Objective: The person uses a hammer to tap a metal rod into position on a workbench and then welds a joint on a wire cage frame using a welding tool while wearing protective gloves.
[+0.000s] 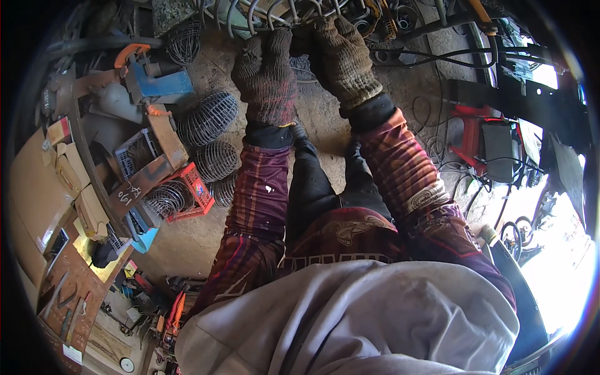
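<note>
At the top edge of the head view runs a row of curved grey metal rod loops (253, 15), like a large coil; its far part is cut off by the frame. My left hand (265, 78), in a worn knit glove with reddish stains, reaches up to the loops with its fingers curled at the rod. Close beside it, my right hand (345, 62), in a browner knit glove, is closed at the same row. The fingertips of both hands are partly hidden behind the gloves' backs.
Several wire coils (209, 115) lie on the floor to the left, near a red plastic crate (197, 190). A rusty workbench (144, 181) carries a blue machine part (162, 84). Black cables (431, 59) and a red stool-like frame (465, 137) stand to the right.
</note>
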`<state>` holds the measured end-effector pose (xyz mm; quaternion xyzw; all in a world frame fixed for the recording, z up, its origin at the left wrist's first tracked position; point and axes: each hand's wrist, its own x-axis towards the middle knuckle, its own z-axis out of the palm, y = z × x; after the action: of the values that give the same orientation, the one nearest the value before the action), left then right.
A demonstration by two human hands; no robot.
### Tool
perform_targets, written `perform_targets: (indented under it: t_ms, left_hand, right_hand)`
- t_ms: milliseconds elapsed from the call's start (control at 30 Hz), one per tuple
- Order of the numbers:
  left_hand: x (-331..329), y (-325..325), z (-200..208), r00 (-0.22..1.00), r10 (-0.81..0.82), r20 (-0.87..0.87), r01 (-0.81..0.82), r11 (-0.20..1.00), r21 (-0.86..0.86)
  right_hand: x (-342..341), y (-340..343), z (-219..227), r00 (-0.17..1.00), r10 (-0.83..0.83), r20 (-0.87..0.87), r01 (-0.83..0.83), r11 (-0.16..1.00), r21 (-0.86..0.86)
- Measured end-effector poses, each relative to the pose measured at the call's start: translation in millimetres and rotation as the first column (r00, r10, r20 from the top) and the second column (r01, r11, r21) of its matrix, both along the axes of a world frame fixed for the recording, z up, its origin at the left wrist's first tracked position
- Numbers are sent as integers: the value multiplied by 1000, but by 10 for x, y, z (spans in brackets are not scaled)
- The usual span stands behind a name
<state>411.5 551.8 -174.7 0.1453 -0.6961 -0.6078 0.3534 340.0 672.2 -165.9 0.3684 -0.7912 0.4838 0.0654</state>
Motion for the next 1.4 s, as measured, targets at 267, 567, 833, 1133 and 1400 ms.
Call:
perform_targets:
  t_ms: [267,567,833,1133,1400]
  left_hand:
    - [3,-29,140,991,76,114,-46,968,-246]
    - [93,-211,57,966,-51,254,119,958,-259]
    - [-17,-236,-338,977,-86,196,135,959,-250]
    - [-7,-223,-309,985,52,165,60,793,-607]
    - [1108,-151,-657,778,-410,477,446,894,40]
  right_hand:
    - [32,5,68,913,144,381,-35,960,-277]
    - [-58,146,-219,368,653,663,236,624,-745]
    - [-107,125,-14,997,26,71,-32,997,75]
    - [37,19,132,725,148,672,123,933,-338]
    - [407,1158,-710,874,-26,485,-59,986,159]
